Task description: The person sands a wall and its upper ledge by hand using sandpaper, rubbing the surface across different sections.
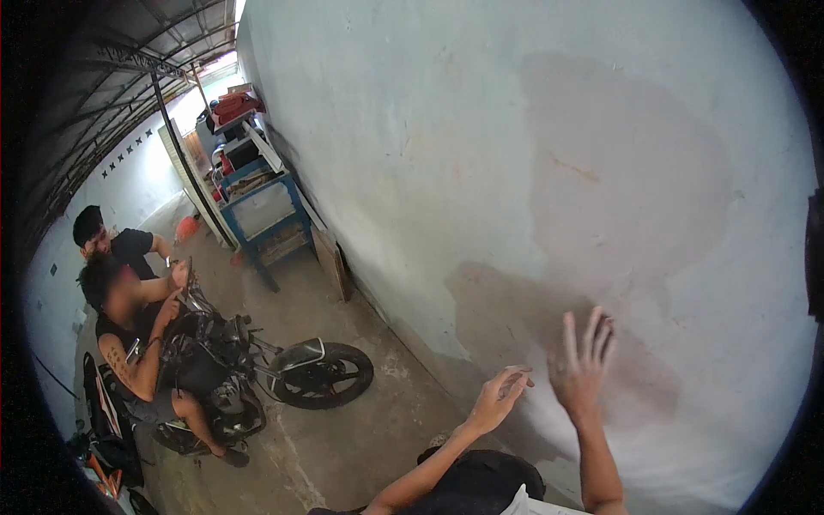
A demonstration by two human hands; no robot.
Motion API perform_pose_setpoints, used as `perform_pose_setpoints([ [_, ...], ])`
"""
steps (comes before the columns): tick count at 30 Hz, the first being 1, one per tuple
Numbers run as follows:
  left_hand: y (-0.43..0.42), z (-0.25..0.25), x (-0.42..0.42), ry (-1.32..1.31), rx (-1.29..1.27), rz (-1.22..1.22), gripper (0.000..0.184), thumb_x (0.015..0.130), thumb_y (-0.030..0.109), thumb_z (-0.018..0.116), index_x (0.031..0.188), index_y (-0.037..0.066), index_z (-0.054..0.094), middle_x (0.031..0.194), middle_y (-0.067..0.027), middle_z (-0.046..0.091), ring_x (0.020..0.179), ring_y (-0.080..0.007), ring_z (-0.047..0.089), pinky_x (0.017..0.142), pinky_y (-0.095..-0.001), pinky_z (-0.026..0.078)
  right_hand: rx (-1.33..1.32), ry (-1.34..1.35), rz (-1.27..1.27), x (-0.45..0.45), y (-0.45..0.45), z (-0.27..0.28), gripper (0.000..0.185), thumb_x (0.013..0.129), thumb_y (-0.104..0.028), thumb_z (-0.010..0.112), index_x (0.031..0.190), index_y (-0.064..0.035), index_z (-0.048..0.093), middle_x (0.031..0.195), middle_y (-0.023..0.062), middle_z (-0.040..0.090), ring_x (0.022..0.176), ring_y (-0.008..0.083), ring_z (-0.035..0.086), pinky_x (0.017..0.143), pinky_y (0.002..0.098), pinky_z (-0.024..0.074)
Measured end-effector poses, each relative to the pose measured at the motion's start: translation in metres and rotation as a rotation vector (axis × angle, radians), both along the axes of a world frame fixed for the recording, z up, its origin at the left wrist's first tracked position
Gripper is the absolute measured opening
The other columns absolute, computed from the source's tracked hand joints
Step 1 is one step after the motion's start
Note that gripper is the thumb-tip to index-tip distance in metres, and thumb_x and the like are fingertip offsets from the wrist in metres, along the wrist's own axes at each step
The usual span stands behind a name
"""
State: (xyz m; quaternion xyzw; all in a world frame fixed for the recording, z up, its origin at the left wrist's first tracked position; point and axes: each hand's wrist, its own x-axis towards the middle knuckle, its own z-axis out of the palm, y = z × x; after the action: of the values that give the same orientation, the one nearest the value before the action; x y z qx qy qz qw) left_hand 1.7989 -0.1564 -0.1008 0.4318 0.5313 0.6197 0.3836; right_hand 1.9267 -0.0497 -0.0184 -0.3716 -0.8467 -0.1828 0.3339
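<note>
My right hand (582, 367) is raised in front of the pale wall (386, 172), with its fingers spread and pointing up. Whether it touches the wall I cannot tell. To its left and slightly lower, my left hand (498, 402) points toward it with loosely bent fingers. Nothing shows in either hand. Large darker patches (631, 180) mark the wall above and around my hands. Below my forearms is a black rounded shape (493, 481), and a white edged thing (536, 505) cuts into the bottom of the view.
On the left, a person (129, 343) sits on a motorcycle (223, 352), its front wheel (330, 375) toward the wall. Another person (129, 245) is behind them. A blue-framed stand (266, 215) loaded with items stands by the wall, with a board (332, 262) leaning nearby.
</note>
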Motion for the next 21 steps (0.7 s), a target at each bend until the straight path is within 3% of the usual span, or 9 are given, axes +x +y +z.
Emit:
perform_pose_setpoints([
  [3,-0.005,-0.003,0.004,-0.069,0.008,0.029,0.032,0.104,0.026,0.053,0.128,0.006,0.057,0.104,-0.005,0.069,0.095,-0.0103,0.061,0.076,-0.0262,0.049,0.004,-0.094,0.163,-0.004,0.006,-0.023,0.072,0.086,-0.022,0.069,0.149,-0.0072,0.039,0.157,0.0285,0.025,0.139,0.051,0.032,0.112,0.0603,0.027],
  [7,-0.012,-0.007,0.012,-0.099,-0.086,0.021,0.034,0.104,0.028,0.053,0.13,0.006,0.057,0.106,-0.0038,0.068,0.096,-0.01,0.061,0.072,-0.0252,0.047,-0.046,-0.02,0.208,-0.01,0.003,0.043,0.07,0.086,-0.02,0.069,0.148,-0.0066,0.041,0.157,0.0292,0.025,0.141,0.0513,0.029,0.112,0.0612,0.0261],
  [9,-0.012,-0.006,0.007,-0.082,-0.128,0.032,0.034,0.104,0.029,0.053,0.13,0.006,0.056,0.107,-0.0036,0.068,0.096,-0.0097,0.061,0.071,-0.0247,0.047,0.119,0.069,0.122,-0.02,0.003,0.064,0.064,0.085,-0.019,0.068,0.144,-0.0063,0.046,0.152,0.0307,0.033,0.133,0.0526,0.038,0.107,0.0605,0.0336],
  [16,-0.025,-0.027,-0.013,-0.143,-0.013,0.127,0.033,0.104,0.027,0.052,0.128,0.005,0.056,0.105,-0.0062,0.067,0.09,-0.0123,0.062,0.069,-0.0263,0.047,0.121,0.049,0.107,-0.043,0.014,0.014,0.064,0.086,-0.023,0.067,0.146,-0.0108,0.047,0.153,0.0337,0.028,0.133,0.0566,0.034,0.105,0.0642,0.0322],
  [21,-0.022,-0.016,-0.027,-0.175,-0.022,0.156,0.033,0.105,0.027,0.051,0.125,0.002,0.056,0.104,-0.0093,0.067,0.089,-0.0158,0.063,0.07,-0.0284,0.048,0.191,0.209,0.031,-0.074,0.014,0.101,0.066,0.084,-0.024,0.069,0.145,-0.0114,0.048,0.154,0.0331,0.026,0.135,0.0558,0.033,0.105,0.0635,0.0327],
])
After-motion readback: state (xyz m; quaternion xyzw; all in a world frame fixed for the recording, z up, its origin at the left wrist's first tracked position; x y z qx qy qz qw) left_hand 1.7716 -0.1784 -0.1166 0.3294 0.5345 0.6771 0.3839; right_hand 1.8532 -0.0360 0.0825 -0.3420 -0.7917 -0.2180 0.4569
